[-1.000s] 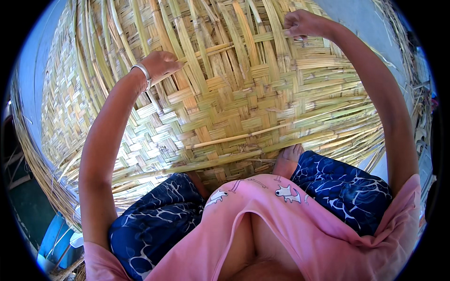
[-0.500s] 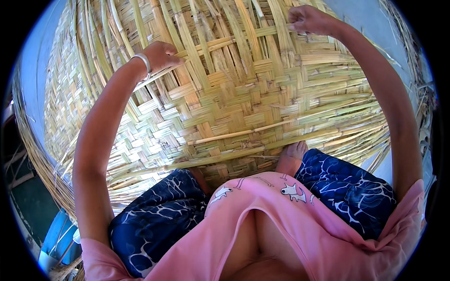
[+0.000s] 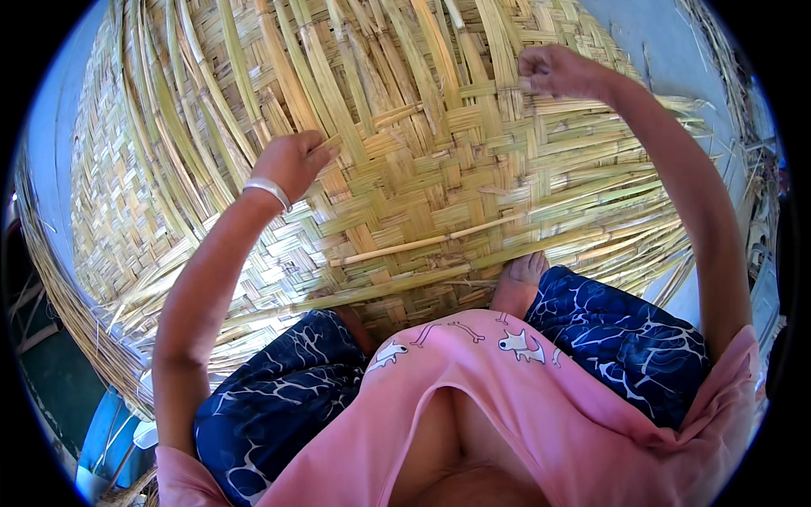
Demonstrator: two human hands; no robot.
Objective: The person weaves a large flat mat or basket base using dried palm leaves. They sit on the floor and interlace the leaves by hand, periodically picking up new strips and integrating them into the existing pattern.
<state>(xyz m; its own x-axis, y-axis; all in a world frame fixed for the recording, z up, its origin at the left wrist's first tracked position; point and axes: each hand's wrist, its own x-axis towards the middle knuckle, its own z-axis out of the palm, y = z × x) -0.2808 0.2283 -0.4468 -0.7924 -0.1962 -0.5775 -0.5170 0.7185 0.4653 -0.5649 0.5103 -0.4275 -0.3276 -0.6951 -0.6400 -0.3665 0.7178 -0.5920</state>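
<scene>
A large woven mat of flat bamboo strips [image 3: 439, 186] fills most of the view, pale yellow and green, with loose strip ends running off toward the top. My left hand [image 3: 291, 160], a silver bangle on its wrist, presses its curled fingers on a strip left of the mat's middle. My right hand [image 3: 553, 72] is closed around a strip near the upper right of the mat. A thin round bamboo stick [image 3: 414, 245] lies across the weave below the hands. My bare foot [image 3: 519, 283] rests on the mat's near edge.
My knees in dark blue patterned cloth [image 3: 617, 338] and a pink top [image 3: 507, 397] fill the lower view. Grey concrete floor [image 3: 667, 42] shows at the upper right, with loose strip scraps [image 3: 748, 169] along the right. A blue object [image 3: 106, 431] sits at the lower left.
The view has tilted slightly, and both hands sit a little lower on the mat than before. My left hand has curled its fingers onto a strip; the right keeps its grip.
</scene>
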